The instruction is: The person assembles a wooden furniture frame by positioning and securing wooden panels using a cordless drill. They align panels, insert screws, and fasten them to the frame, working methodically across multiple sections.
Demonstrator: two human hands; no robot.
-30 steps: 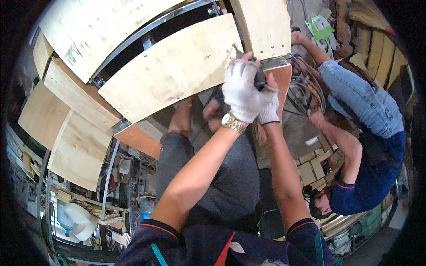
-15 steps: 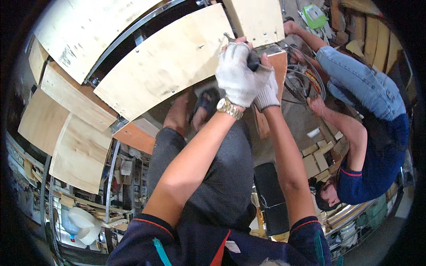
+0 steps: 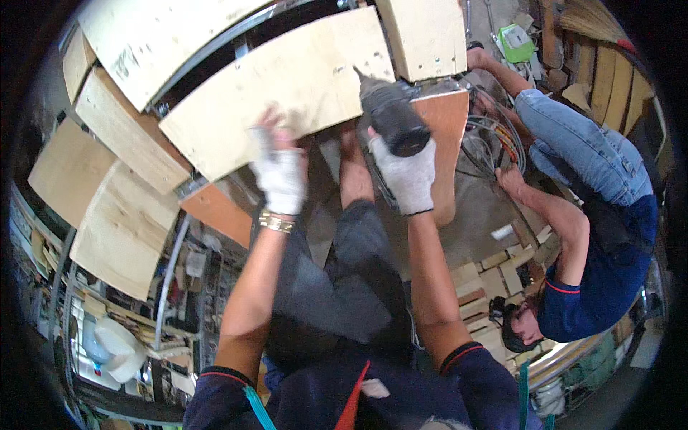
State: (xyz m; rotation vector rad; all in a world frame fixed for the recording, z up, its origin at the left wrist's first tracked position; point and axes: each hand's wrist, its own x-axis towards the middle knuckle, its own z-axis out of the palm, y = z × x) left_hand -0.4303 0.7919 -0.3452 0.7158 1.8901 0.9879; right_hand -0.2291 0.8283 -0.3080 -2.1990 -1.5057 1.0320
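A black cordless drill (image 3: pixel 393 118) is in my right hand (image 3: pixel 405 172), which wears a white work glove. Its bit points away from me, over the right end of a pale plywood panel (image 3: pixel 279 89). Screw heads dot that panel near its edges. My left hand (image 3: pixel 279 168), also in a white glove with bare fingertips, is raised at the panel's near edge. Its fingers are apart and smeared by motion, and nothing shows in them. A gold watch (image 3: pixel 276 221) is on that wrist. The drill's grip is mostly hidden by my right hand.
On the right a co-worker (image 3: pixel 609 265) bends low, a hand on coiled cables (image 3: pixel 502 136). An orange-brown board (image 3: pixel 443 136) stands beside the drill. Another plywood panel (image 3: pixel 423 39) adjoins at the far right. Shelves with wood scraps (image 3: pixel 129 322) lie at the left.
My left hand has come off the drill and moved left along the panel. My right hand keeps the drill, now drawn back and fully in sight. My legs have shifted.
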